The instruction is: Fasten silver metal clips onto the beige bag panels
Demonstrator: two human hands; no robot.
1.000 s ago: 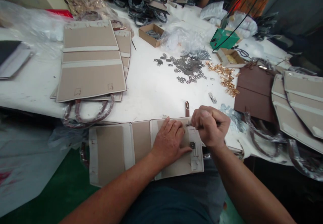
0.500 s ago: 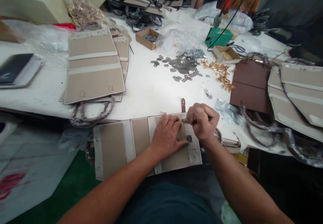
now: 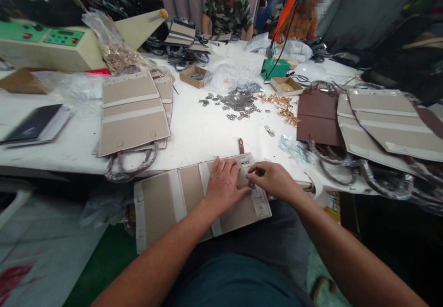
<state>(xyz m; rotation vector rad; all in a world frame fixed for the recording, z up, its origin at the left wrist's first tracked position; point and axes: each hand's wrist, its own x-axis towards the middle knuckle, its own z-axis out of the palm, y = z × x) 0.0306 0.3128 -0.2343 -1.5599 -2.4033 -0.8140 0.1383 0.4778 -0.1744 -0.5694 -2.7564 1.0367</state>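
Observation:
A beige handbag panel [image 3: 157, 205] with pale strips across it lies flat at the table's front edge, over my lap. My left hand [image 3: 223, 182] rests on it palm down, fingers stretched out and pressing. At the panel's right end, my right hand [image 3: 272, 178] has thumb and fingertips pinched together; whatever is between them is too small to make out. Right beneath those fingertips sits a small dark metal plate [image 3: 251, 185], partly covered. Another metal plate [image 3: 245, 162] is near the panel's upper right corner. A brown strap tab [image 3: 241, 145] sticks out beyond the far edge.
Beige bag panels [image 3: 131, 113] are stacked on the left, more panels [image 3: 384, 118] on the right. Loose metal plates [image 3: 238, 102] and gold fittings [image 3: 282, 106] lie mid-table. A green box [image 3: 275, 68] with a cable stands behind. Two people sit across the table.
The view has tilted up, showing more of the far side. My right hand has gone from a fist around a pen-like tool to a pinch lower on the panel. My left hand stays put.

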